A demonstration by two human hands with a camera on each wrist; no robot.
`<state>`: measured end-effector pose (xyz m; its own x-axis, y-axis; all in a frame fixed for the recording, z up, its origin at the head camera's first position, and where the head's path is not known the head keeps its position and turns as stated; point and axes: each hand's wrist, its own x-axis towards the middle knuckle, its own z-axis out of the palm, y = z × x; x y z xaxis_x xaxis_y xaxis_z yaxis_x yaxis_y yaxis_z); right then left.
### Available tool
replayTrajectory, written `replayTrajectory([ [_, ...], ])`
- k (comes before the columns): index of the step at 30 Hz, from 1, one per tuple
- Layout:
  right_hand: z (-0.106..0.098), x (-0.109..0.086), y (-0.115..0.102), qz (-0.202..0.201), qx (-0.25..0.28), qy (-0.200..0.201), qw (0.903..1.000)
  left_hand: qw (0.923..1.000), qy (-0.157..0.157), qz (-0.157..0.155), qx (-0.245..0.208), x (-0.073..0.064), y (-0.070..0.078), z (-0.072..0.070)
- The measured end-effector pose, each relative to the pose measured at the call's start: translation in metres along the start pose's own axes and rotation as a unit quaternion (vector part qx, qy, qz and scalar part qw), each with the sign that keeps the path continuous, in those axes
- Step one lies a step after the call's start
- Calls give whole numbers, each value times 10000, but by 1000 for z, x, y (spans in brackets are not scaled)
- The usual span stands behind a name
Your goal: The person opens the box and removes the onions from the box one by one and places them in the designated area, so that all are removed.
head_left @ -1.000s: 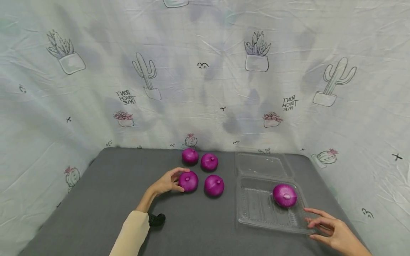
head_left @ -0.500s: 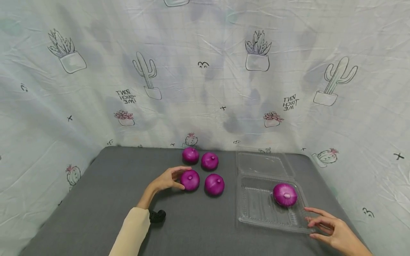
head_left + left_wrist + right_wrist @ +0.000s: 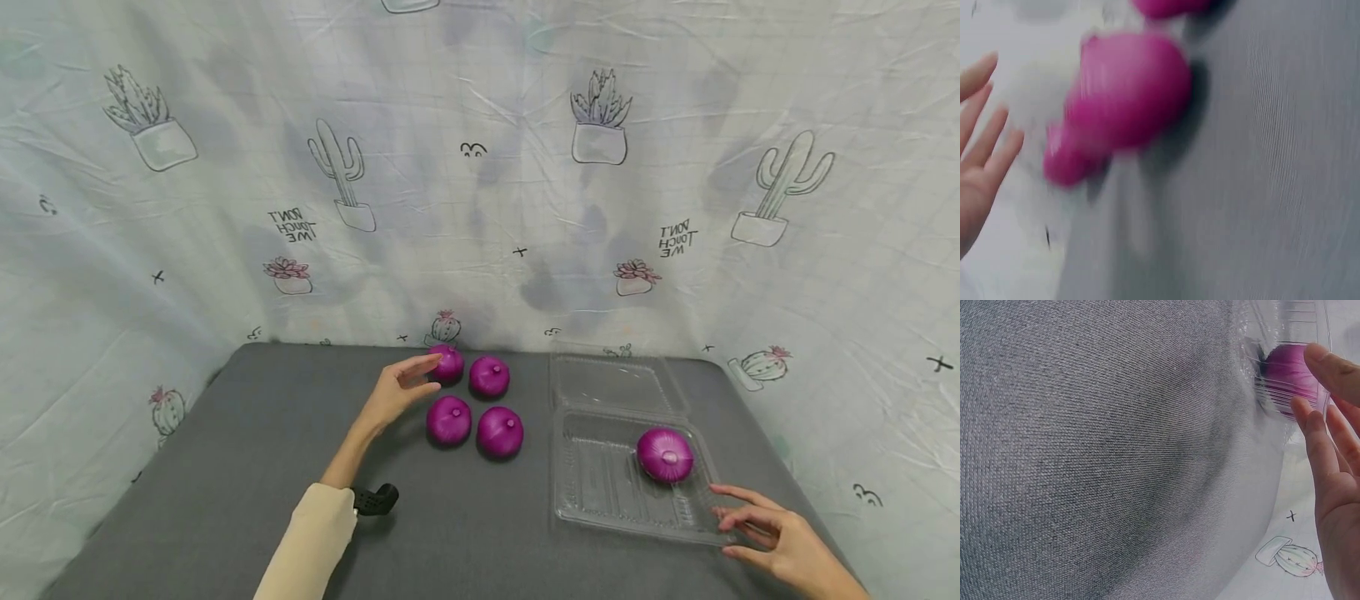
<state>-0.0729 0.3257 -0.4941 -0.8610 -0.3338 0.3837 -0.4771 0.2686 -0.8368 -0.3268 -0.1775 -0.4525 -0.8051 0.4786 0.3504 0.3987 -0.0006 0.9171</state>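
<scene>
Four purple onions show on the grey table to the left of a clear plastic box: front left [image 3: 449,420], front right [image 3: 500,432], back right [image 3: 489,377] and back left [image 3: 447,365]. My left hand [image 3: 393,392] hovers beside the back-left onion, fingers spread and holding nothing; its fingertips overlap that onion in the head view. In the left wrist view the onions [image 3: 1129,87] are blurred. Inside the clear plastic box [image 3: 600,521] lies another onion [image 3: 665,456], towards the right. My right hand [image 3: 780,537] touches the box's front right corner with relaxed fingers.
The box's raised lid [image 3: 615,387] lies folded back towards the curtain. A pale curtain [image 3: 480,208] with printed cacti closes off the back and sides. A black device [image 3: 377,498] sits at my left wrist, beside the cream sleeve [image 3: 311,533].
My left hand has let go of the front-left onion, which shifted slightly right, and has moved up towards the back-left onion. My right hand and the box have stayed put.
</scene>
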Motion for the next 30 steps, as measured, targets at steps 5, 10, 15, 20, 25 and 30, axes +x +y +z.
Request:
replayTrajectory([
  [5,1,0,1,-22,-21,9,10000,9991,398,119,-27,1,35,37],
  [10,0,-1,0,-27,-8,13,10000,9995,205,93,-221,5,45,74],
  [15,1,-1,1,-64,-61,7,10000,9994,16,38,-350,9,52,113],
  [20,0,0,0,-133,-151,45,9998,9996,-57,113,-237,19,48,150],
  [25,0,1,-1,-174,-227,106,9995,9983,-369,-12,-445,40,34,177],
  [30,0,1,-1,-154,-280,139,9994,9861,-265,-785,-1443,61,34,201],
])
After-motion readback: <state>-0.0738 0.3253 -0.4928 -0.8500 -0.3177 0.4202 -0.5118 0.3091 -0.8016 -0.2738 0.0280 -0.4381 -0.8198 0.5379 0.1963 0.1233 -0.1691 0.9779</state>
